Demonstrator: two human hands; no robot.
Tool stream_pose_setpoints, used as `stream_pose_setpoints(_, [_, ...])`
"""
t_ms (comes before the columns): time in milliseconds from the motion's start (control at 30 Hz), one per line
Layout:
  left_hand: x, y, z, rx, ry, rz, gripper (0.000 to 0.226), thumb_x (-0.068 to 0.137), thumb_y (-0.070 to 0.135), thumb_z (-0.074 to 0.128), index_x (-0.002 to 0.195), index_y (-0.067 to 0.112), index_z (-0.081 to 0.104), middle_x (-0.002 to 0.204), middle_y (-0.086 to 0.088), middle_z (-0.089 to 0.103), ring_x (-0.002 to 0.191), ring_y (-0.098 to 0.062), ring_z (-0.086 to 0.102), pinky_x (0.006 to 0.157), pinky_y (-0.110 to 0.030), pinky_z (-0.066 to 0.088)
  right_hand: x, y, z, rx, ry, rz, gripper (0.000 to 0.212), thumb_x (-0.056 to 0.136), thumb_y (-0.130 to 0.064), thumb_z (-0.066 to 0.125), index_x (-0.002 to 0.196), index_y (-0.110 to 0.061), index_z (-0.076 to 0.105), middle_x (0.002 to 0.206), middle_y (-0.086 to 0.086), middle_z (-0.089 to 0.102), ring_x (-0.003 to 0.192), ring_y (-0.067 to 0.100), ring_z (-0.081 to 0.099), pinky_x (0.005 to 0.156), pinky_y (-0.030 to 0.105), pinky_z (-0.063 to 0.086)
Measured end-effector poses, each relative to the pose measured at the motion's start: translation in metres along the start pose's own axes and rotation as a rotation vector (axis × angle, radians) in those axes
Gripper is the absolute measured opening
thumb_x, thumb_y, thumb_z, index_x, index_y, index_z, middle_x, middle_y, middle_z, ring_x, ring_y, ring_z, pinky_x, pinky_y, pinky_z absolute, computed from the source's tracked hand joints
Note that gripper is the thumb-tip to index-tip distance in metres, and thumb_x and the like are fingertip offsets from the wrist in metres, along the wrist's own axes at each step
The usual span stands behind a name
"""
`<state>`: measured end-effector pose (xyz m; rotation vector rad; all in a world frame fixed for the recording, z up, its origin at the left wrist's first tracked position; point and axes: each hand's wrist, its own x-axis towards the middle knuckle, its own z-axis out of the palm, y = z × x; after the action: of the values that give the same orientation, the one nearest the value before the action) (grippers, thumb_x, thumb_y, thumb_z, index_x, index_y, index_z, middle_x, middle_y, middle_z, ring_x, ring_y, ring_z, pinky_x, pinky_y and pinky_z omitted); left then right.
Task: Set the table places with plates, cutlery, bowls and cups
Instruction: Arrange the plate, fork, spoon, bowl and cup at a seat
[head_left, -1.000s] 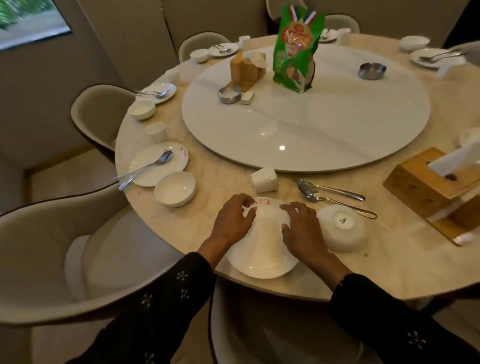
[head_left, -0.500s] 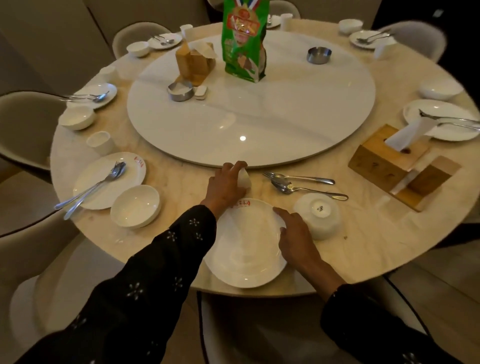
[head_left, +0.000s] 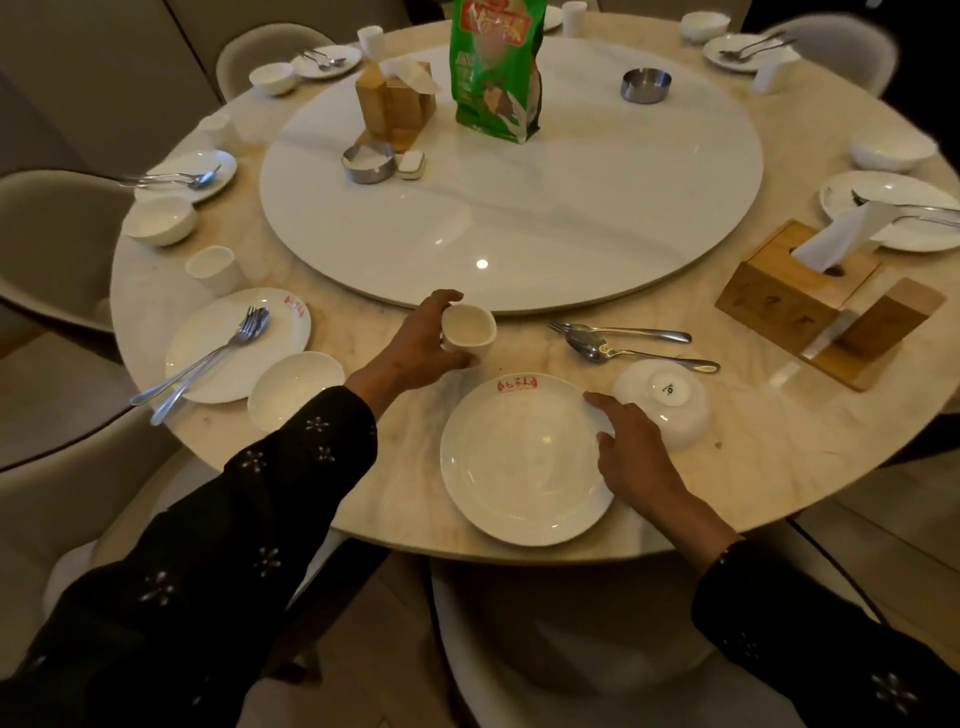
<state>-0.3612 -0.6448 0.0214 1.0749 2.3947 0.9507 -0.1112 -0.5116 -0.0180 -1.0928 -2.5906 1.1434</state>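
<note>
A white plate (head_left: 514, 462) with a red logo lies at the near edge of the round table (head_left: 779, 405). My left hand (head_left: 421, 343) grips a small white cup (head_left: 467, 327), mouth turned up, just beyond the plate. My right hand (head_left: 631, 457) rests with straight fingers on the plate's right rim. An upside-down white bowl (head_left: 670, 400) sits right of the plate. A fork (head_left: 618, 331) and a spoon (head_left: 639, 353) lie beyond the bowl.
A set place with plate (head_left: 234, 343), cutlery, bowl (head_left: 293, 387) and cup (head_left: 215, 267) lies to the left; more places ring the table. A wooden tissue box (head_left: 795, 280) stands right. The white turntable (head_left: 509, 208) carries a green bag (head_left: 496, 67), ashtrays and a wooden holder.
My left hand left the plate, reached forward, took the cup that lay on its side and turned its mouth upward. My right hand stayed at the plate's right rim.
</note>
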Motion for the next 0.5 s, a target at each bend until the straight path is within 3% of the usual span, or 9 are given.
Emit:
stream_pose_setpoints(67, [-0.001,-0.008,-0.004,0.057,-0.031,0.001,0.088,0.067,0.019,0.087,0.141,0.011,0.038,0.134,-0.01,0.048,0.118,-0.026,0.05,0.097,-0.039,0.047,-0.001,0.001,0.0,-0.001,0.001,0.004,0.051,0.097,-0.004,0.047,0.142,-0.026,0.04,0.133,0.009,0.047,0.126,0.023,0.042,0.107,0.032,0.032])
stream_pose_setpoints(167, [-0.003,-0.013,-0.003,0.081,-0.054,0.006,0.082,0.065,0.018,0.088,0.135,0.011,0.046,0.131,-0.011,0.051,0.117,-0.028,0.051,0.095,-0.045,0.048,-0.002,0.001,0.0,0.004,-0.002,0.012,0.051,0.097,-0.005,0.046,0.143,-0.027,0.04,0.136,0.009,0.045,0.129,0.024,0.04,0.109,0.034,0.031])
stream_pose_setpoints(333, [-0.007,-0.014,0.001,0.042,-0.045,0.016,0.079,0.065,0.015,0.087,0.133,0.011,0.047,0.132,-0.011,0.05,0.117,-0.026,0.05,0.095,-0.042,0.048,-0.003,0.002,0.001,0.004,0.006,0.022,0.051,0.097,-0.005,0.046,0.143,-0.028,0.039,0.138,0.007,0.044,0.131,0.023,0.038,0.111,0.035,0.029])
stream_pose_setpoints(500, [-0.009,-0.015,0.003,0.042,-0.053,-0.034,0.088,0.067,0.019,0.086,0.141,0.011,0.039,0.142,-0.011,0.044,0.129,-0.027,0.043,0.106,-0.038,0.039,-0.003,-0.001,-0.003,-0.005,0.007,0.026,0.051,0.097,-0.007,0.049,0.143,-0.026,0.04,0.139,0.007,0.046,0.131,0.023,0.04,0.111,0.036,0.03])
